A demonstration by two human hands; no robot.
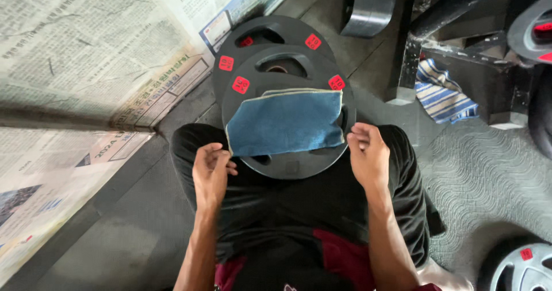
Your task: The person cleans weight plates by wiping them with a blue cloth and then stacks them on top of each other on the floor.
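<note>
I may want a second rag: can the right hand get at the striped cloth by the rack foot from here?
Probably yes, with a stretch. The right hand is at the blue cloth's corner, and bare floor lies between it and the striped cloth; nothing blocks it.

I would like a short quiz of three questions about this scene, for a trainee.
1. True or false: the blue cloth lies on a black weight plate.
2. Which hand touches the cloth's corner: A) left hand B) neither
3. What kind of cloth lies on the floor by the rack foot?

Key: 1 true; 2 A; 3 a striped cloth, blue and white.
</note>
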